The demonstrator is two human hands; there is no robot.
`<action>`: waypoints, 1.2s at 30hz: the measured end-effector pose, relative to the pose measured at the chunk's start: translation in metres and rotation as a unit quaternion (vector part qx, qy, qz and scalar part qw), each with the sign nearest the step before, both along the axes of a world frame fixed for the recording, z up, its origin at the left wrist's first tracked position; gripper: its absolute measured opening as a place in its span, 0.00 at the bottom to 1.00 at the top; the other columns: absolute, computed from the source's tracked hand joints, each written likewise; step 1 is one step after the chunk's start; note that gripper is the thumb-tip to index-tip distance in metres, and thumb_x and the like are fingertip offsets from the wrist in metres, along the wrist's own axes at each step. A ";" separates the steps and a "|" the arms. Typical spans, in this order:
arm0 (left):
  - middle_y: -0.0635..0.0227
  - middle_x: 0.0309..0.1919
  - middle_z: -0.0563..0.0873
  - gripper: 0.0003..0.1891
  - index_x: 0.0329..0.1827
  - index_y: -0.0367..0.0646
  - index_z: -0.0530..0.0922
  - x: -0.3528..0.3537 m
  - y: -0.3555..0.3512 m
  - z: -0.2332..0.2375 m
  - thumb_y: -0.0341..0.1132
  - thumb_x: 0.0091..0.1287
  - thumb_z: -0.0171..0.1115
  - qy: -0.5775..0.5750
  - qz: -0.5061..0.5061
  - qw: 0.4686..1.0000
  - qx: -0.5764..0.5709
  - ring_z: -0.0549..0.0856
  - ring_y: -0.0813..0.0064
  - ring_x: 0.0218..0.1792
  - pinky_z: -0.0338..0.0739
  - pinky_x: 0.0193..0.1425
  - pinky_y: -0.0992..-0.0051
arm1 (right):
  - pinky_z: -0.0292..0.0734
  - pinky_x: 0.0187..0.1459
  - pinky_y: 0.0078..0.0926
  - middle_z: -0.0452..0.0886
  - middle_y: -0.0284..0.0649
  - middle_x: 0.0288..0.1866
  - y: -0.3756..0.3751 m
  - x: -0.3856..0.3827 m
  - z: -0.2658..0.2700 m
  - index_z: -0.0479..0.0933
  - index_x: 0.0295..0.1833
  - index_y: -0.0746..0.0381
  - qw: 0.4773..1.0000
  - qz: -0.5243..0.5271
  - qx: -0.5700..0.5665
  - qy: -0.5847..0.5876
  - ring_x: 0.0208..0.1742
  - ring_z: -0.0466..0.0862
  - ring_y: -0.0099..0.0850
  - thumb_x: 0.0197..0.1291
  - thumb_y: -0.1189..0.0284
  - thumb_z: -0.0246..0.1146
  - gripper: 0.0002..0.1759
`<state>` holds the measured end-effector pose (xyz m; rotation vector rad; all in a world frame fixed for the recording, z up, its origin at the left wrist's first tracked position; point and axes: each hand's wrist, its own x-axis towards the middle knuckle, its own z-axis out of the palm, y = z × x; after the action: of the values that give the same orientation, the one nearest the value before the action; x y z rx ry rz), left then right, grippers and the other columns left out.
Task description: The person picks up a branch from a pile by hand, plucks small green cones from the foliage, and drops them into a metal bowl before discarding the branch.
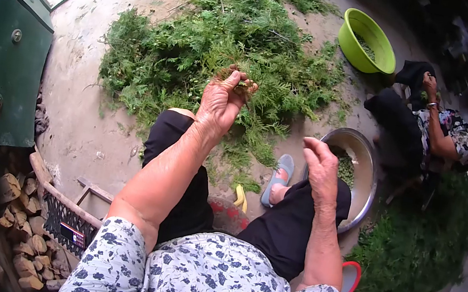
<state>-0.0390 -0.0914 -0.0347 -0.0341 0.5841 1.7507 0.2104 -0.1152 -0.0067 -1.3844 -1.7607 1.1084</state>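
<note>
My left hand (221, 102) is closed on a small brownish-green evergreen sprig (239, 84), thumb pressed against the fingers. It is held up in front of a big heap of cut evergreen branches (183, 44) on the ground. Over my right knee, my right hand (321, 172) has loosely bent fingers that stand apart, and nothing shows in them. Just beside that hand is a metal basin (370, 187) with small green pieces (345, 166) in it; my hand and knee cover part of the basin.
A lime-green tub (350, 45) holding green bits stands at the back right. Another person (444, 131) sits at the right, by a second pile of greenery (413, 256). At left are a green metal cabinet (3, 64), a chair (66, 204) and chopped firewood (24, 234).
</note>
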 end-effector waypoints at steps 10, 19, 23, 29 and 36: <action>0.66 0.32 0.79 0.03 0.40 0.41 0.74 -0.018 -0.004 -0.005 0.29 0.66 0.55 -0.057 0.004 0.998 0.025 0.79 0.72 0.34 0.79 0.50 0.58 | 0.74 0.45 0.21 0.77 0.39 0.41 -0.024 -0.092 -0.035 0.71 0.56 0.61 1.000 0.015 0.014 -0.013 0.42 0.79 0.25 0.52 0.83 0.60 0.23; 0.62 0.37 0.80 0.09 0.43 0.41 0.74 -0.029 -0.016 0.012 0.36 0.66 0.56 -0.047 -0.040 0.998 -0.012 0.80 0.67 0.41 0.75 0.56 0.58 | 0.74 0.39 0.24 0.77 0.41 0.34 -0.017 -0.085 -0.024 0.72 0.50 0.65 0.996 -0.037 0.086 -0.005 0.35 0.79 0.31 0.50 0.83 0.59 0.18; 0.65 0.46 0.79 0.17 0.50 0.44 0.73 -0.037 -0.018 -0.004 0.42 0.62 0.62 0.166 -0.039 0.973 -0.158 0.78 0.67 0.49 0.71 0.55 0.62 | 0.74 0.41 0.35 0.78 0.49 0.39 0.001 -0.053 -0.016 0.73 0.45 0.66 0.966 -0.004 0.218 -0.136 0.41 0.79 0.47 0.53 0.78 0.57 0.11; 0.66 0.48 0.79 0.22 0.56 0.44 0.70 -0.044 -0.021 0.002 0.43 0.62 0.62 0.210 -0.057 0.966 -0.137 0.79 0.71 0.47 0.72 0.51 0.68 | 0.75 0.38 0.42 0.79 0.49 0.30 -0.008 -0.012 -0.027 0.79 0.31 0.61 0.892 0.265 0.009 -0.366 0.35 0.79 0.47 0.47 0.69 0.56 0.09; 0.70 0.39 0.82 0.13 0.48 0.44 0.75 -0.049 -0.016 0.003 0.38 0.64 0.60 0.183 -0.029 0.974 -0.133 0.82 0.79 0.34 0.77 0.39 0.77 | 0.76 0.39 0.36 0.81 0.45 0.27 0.013 -0.035 -0.035 0.82 0.32 0.62 0.833 0.432 -0.130 -0.320 0.32 0.82 0.39 0.43 0.71 0.61 0.10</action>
<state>-0.0878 -0.1077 -0.0313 0.1203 1.0768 1.6217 0.1755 -0.1017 -0.0413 -1.1757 -3.0074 1.4668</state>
